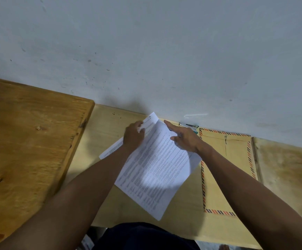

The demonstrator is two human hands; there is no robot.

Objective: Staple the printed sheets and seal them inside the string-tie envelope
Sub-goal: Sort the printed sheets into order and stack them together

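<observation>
Printed white sheets lie fanned and askew on the pale table, one sheet sticking out to the left underneath. My left hand grips the sheets near their far left corner, fingers curled on the paper. With its fingers straight, my right hand rests flat along the sheets' far right edge. To the right lies a brown string-tie envelope with a red and black striped border. Behind my right hand, by the wall, a small metal and teal object that may be the stapler is partly hidden.
A darker wooden board or table sits raised at the left. A grey wall closes the far side of the table. The table's front edge is near my lap, and a rougher tan surface lies right of the envelope.
</observation>
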